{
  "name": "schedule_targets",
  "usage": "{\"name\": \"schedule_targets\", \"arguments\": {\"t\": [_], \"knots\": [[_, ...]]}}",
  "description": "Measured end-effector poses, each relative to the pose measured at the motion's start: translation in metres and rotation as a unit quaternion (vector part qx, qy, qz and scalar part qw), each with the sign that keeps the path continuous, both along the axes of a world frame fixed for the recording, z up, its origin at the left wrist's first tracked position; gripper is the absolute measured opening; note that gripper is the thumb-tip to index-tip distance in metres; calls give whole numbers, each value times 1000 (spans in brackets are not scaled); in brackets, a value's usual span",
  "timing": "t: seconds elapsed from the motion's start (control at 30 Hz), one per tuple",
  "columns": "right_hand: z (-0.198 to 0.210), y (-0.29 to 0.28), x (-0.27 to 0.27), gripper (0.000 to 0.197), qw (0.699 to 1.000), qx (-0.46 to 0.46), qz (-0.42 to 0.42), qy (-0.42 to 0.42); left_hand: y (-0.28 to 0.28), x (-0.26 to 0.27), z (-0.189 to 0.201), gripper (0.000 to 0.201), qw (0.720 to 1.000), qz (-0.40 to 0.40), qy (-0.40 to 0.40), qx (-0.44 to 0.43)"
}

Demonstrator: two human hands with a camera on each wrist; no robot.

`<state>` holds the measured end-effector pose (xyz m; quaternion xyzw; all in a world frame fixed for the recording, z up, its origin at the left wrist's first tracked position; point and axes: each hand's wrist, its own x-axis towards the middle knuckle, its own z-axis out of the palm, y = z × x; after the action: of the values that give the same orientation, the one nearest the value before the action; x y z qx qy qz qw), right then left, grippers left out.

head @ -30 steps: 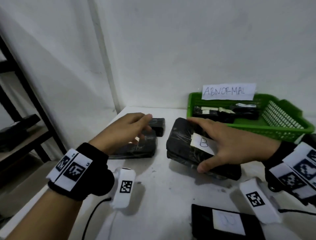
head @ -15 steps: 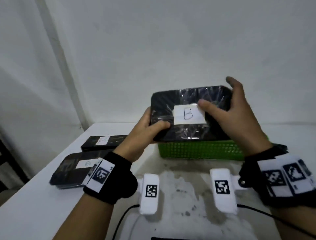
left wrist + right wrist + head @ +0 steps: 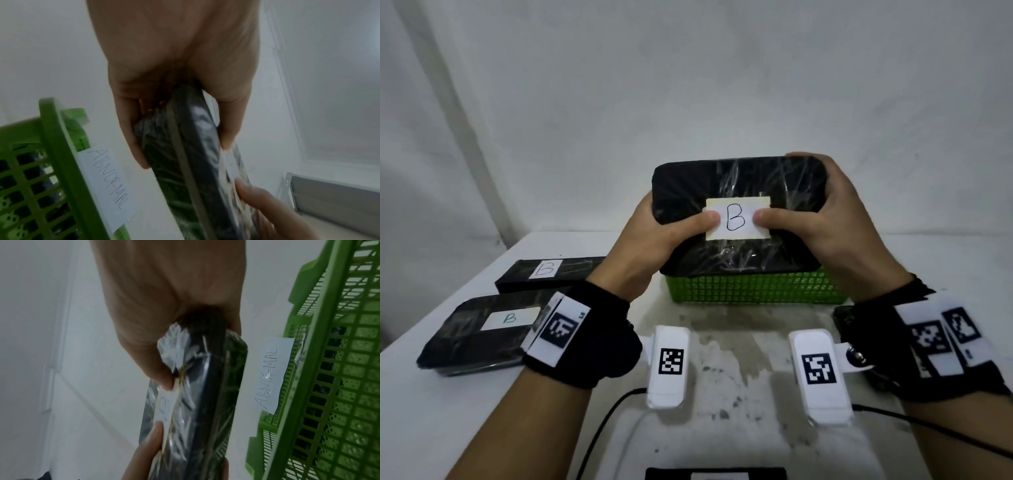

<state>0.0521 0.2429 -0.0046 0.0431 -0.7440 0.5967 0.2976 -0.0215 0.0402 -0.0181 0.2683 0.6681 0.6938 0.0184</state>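
A black tray wrapped in clear film [image 3: 736, 185] with a white label marked "B" [image 3: 738, 218] is held up in the air, tilted to face me, in front of a green basket [image 3: 753, 289]. My left hand [image 3: 654, 233] grips its left end, thumb on the label's left edge. My right hand [image 3: 835, 219] grips its right end, thumb on the label's right edge. In the left wrist view the fingers [image 3: 131, 129] curl behind the wrapped tray [image 3: 185, 154]. The right wrist view shows the wrapped tray [image 3: 201, 394] edge-on beside the green basket [image 3: 329, 369].
Two more wrapped black trays labelled "B" lie on the white table at the left [image 3: 479, 329] [image 3: 551, 274]. The basket carries a paper label reading "ABNORMAL" [image 3: 107, 186]. Another black tray shows at the bottom edge [image 3: 715, 474]. A white wall stands close behind.
The tray was lifted off the table with both hands and raised before the basket. Both thumbs have now moved onto the edges of the "B" label.
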Motion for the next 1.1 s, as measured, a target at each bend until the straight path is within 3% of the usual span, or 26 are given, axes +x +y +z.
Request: {"name": "schedule_targets", "arguments": {"t": [0.23, 0.4, 0.57, 0.67, 0.77, 0.83, 0.9, 0.97, 1.1], "knots": [[-8, -7, -2, 67, 999, 32, -30, 16, -1, 5, -4, 38, 999, 46, 15, -10], [-5, -7, 2, 68, 991, 69, -94, 61, -4, 9, 2, 49, 992, 84, 81, -47], [-3, -11, 3, 73, 980, 105, -129, 107, -4, 19, 16, 37, 1000, 10, 5, 20], [-2, -10, 5, 69, 982, 82, -72, 152, -13, 15, 19, 32, 998, -22, 23, 59], [-5, -10, 5, 72, 979, 94, -28, 180, -19, 11, 18, 43, 998, -54, 6, 15], [-7, -8, 6, 70, 980, 112, 18, 164, -19, 7, 15, 42, 999, -43, -10, 22], [-5, -7, 8, 55, 987, 87, 78, 109, -18, 4, 12, 40, 999, -25, -2, 45], [-1, -4, 6, 46, 995, 29, 75, 64, -19, 2, 11, 47, 998, -24, 22, 44], [-2, 2, 2, 47, 992, -32, 112, -55, -17, 2, 8, 46, 997, -57, 51, 26]]}}
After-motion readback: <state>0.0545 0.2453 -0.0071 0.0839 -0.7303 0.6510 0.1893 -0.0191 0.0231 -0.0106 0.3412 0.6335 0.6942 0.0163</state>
